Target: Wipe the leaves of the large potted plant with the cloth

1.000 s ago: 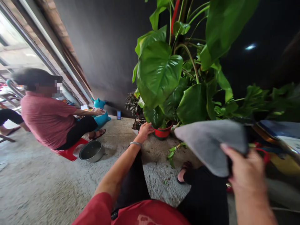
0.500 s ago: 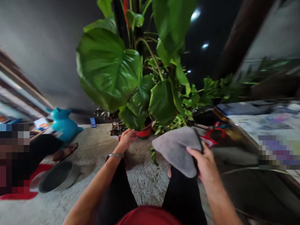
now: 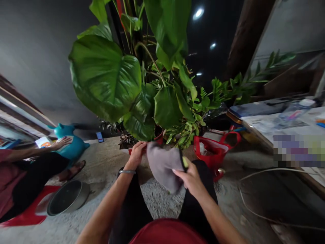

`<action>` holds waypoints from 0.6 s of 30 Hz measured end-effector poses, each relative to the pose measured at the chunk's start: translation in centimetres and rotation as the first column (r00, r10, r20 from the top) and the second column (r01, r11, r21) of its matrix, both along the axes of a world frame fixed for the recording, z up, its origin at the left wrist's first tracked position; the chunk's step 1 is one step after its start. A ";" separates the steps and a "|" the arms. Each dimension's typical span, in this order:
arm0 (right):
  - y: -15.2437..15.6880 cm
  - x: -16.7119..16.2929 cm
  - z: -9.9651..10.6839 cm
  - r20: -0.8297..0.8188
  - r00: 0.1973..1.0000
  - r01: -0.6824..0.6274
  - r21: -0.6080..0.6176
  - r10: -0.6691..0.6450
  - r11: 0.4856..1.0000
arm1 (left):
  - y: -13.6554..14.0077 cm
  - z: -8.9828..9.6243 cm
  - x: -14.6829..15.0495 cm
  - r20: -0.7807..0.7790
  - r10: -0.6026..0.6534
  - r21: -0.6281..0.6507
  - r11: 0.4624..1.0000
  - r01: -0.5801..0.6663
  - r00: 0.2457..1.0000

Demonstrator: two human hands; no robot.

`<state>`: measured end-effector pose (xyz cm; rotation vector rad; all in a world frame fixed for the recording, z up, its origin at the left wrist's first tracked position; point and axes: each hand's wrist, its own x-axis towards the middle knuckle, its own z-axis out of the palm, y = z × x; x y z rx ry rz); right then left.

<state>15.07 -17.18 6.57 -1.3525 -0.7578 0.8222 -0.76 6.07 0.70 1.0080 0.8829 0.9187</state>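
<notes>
My right hand is closed on a grey cloth with a dark edge, which hangs bunched over the floor between my knees. Its left end reaches close to my left hand, which wears a bangle. The fingers of that hand are curled together below the lowest leaves; what they hold, if anything, is hidden. Right above is a large potted plant with broad glossy green leaves. Its red pot shows only in part behind the leaves and the cloth.
A red bag stands right of my knee, beside a table with papers and a bottle. At left, another person's hand rests on a teal animal figure, near a metal basin. A phone lies by the wall.
My right hand has brought the cloth left, close to my left hand, and the cloth has folded from its flat spread. The view has turned slightly right, showing more of the red bag.
</notes>
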 end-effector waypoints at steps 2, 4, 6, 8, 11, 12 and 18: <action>-3.8 2.4 -0.5 -0.132 0.988 0.071 -0.084 -0.081 0.994 | -0.1 -0.8 -0.9 -0.016 0.003 -0.071 0.997 -0.004 1.000; -5.5 5.5 0.4 -0.265 0.923 0.256 -0.114 -0.278 0.960 | -0.5 -1.4 -0.9 -0.032 0.028 -0.131 0.991 -0.032 0.999; -4.7 8.1 1.8 -0.370 0.802 0.490 -0.043 -0.469 0.871 | -1.2 -1.8 0.0 -0.021 0.018 -0.154 0.988 -0.021 1.000; -1.9 9.2 2.9 -0.459 0.718 0.617 0.071 -0.523 0.784 | -1.8 -1.8 1.4 0.000 -0.035 -0.159 0.987 0.035 0.999; 2.9 7.6 2.5 -0.464 0.762 0.543 0.079 -0.451 0.836 | -2.1 -1.5 3.6 0.004 -0.107 -0.168 0.980 0.106 0.994; 3.9 6.4 1.9 -0.409 0.811 0.472 0.038 -0.418 0.881 | -2.0 -1.4 4.0 -0.004 -0.108 -0.171 0.980 0.105 0.994; -0.3 4.1 -1.8 -0.163 0.962 0.173 -0.256 -0.219 0.951 | 0.0 -2.5 2.0 -0.078 -0.058 -0.184 0.982 0.043 0.995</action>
